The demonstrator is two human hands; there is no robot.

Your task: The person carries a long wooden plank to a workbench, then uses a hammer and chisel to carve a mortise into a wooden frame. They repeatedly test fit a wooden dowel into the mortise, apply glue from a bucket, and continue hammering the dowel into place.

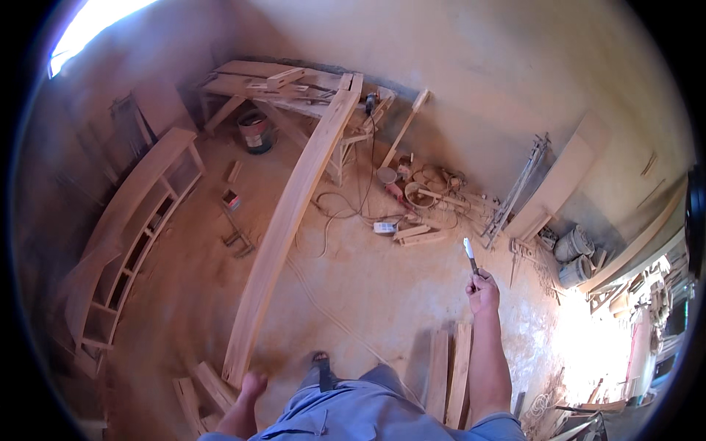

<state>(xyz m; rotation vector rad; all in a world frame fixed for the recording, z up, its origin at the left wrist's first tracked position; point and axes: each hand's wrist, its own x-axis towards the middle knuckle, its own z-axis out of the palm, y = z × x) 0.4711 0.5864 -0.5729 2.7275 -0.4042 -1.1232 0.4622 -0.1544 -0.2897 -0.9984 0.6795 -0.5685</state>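
Note:
My right hand (483, 292) is closed around the dark handle of a slim tool (471, 252), raised out in front. Its bright white end points up and away from me; whether it is a blade or a brush is too small to tell. A long wooden plank (288, 220) runs from the far workbench (316, 109) to near my left side. Beside its near end, my left hand (254, 384) is curled like a fist. Its fingers are mostly hidden, and I cannot tell whether it touches the plank or holds anything.
A long wooden cabinet frame (131, 250) stands on the left. Under the bench is a dark bucket (255, 132). Cables, wood scraps (423, 237) and a white container (384, 228) litter the floor ahead. Boards (460, 367) stand by my right arm; metal clamps (521, 187) lean against the wall.

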